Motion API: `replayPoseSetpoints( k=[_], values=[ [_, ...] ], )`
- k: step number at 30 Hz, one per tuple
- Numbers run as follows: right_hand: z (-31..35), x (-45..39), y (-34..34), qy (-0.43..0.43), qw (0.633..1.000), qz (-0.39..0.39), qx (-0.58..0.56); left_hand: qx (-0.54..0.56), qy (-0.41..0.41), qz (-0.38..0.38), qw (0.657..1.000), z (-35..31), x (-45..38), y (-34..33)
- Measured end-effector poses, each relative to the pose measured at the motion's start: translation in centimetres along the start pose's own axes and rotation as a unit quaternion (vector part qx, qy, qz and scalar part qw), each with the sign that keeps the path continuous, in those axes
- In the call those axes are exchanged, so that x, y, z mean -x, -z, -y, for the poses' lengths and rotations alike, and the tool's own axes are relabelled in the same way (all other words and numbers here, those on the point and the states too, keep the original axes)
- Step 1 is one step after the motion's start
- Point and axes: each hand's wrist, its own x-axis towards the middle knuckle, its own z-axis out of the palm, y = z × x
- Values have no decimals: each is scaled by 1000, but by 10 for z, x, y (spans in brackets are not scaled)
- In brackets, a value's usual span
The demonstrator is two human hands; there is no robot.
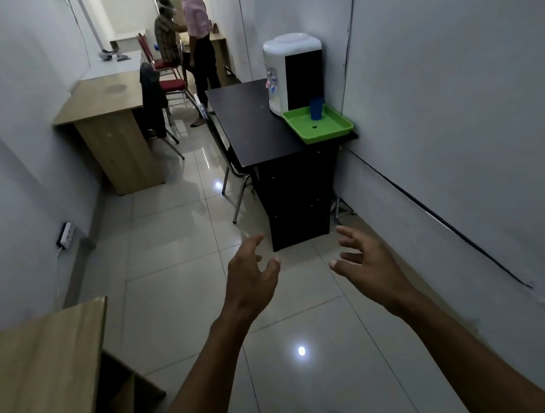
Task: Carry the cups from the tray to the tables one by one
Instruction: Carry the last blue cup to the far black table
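both hands out front, holding nothing
left hand and right hand loosely spread; smooth blue cup on green plastic tray.

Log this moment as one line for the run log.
left hand: open, empty | right hand: open, empty | blue cup: upright on green tray | tray on black table

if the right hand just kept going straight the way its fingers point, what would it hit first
Probably the near end panel of the black table; the right hand holds nothing and only open floor lies between. Depth is unclear.
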Motion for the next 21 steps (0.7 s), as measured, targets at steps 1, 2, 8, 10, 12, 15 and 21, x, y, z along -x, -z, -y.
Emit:
replayPoseSetpoints(
  k=[1,2,8,10,12,15,21],
  values=[
    [-1,-19,-2,-1,1000,0,1,-1,0,2,1000,4,-18,-2],
    [-3,-43,-4,0,1000,-1,-1,-3,-1,4,1000,10,-40,-6],
    [-8,-197,-7,-1,1000,1,-19,-11,0,18,1000,36,-188,-29],
    [-6,-251,-3,-8,1000,0,-26,-13,1,24,1000,38,-242,-37],
    [-3,-298,0,-13,999,-1,-33,-11,-1,28,1000,37,-289,-43],
    [3,-370,7,-20,999,-13,-38,-10,-9,29,999,35,-365,-54],
    [-3,-495,16,-34,998,-26,-37,4,-4,41,999,45,-492,-81]
  ],
)
